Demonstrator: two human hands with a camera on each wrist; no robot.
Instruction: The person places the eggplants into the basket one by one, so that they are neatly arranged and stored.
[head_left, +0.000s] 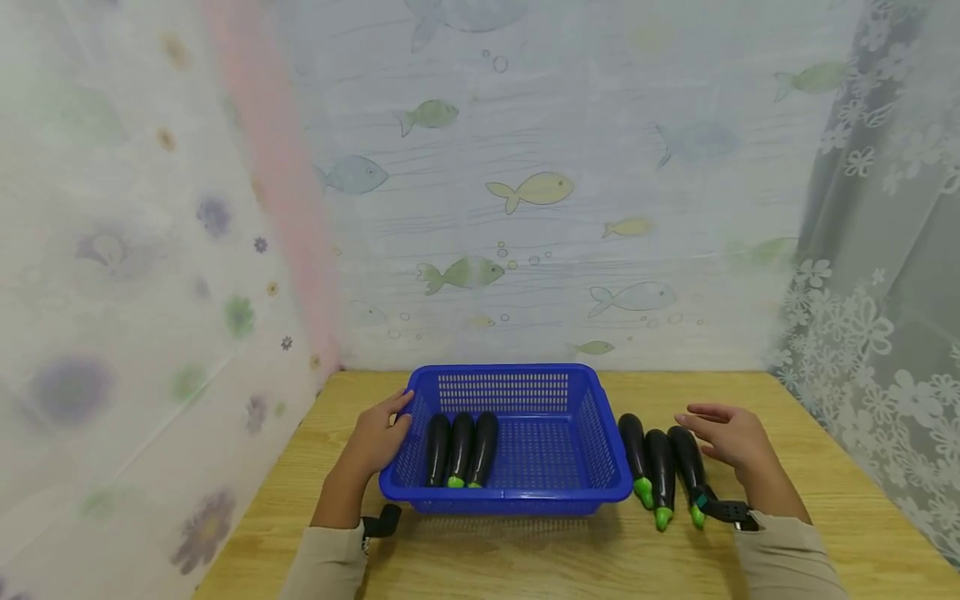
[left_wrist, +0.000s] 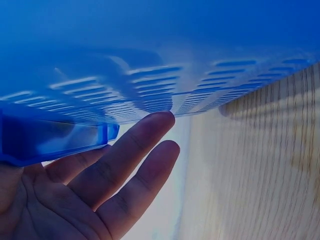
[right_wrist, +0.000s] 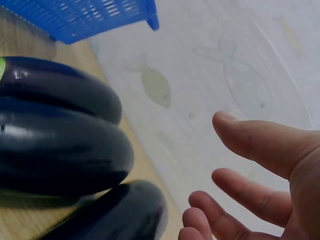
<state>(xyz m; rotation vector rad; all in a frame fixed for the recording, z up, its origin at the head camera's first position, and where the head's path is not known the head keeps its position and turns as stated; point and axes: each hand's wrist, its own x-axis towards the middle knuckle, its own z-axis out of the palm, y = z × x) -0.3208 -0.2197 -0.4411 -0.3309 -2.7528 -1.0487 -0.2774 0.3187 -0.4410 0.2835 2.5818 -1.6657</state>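
A blue plastic basket point(head_left: 502, 494) with slotted walls stands on the wooden table. Three dark eggplants point(head_left: 462, 450) lie side by side in its left part, green stems toward me. My left hand point(head_left: 381, 433) holds the basket's left rim. In the left wrist view, two fingers point(left_wrist: 140, 150) extend below the rim beside the slotted wall. Three more eggplants point(head_left: 660, 467) lie on the table right of the basket. Over the far end of the rightmost one hovers my right hand point(head_left: 731, 437), fingers apart and nothing in it; the right wrist view shows a gap between hand and eggplants point(right_wrist: 65, 145).
The wooden table point(head_left: 487, 558) meets a fish-patterned sheet point(head_left: 540, 250) behind the basket. A flower-patterned sheet point(head_left: 150, 333) hangs along the left side, and a lace curtain point(head_left: 885, 317) along the right.
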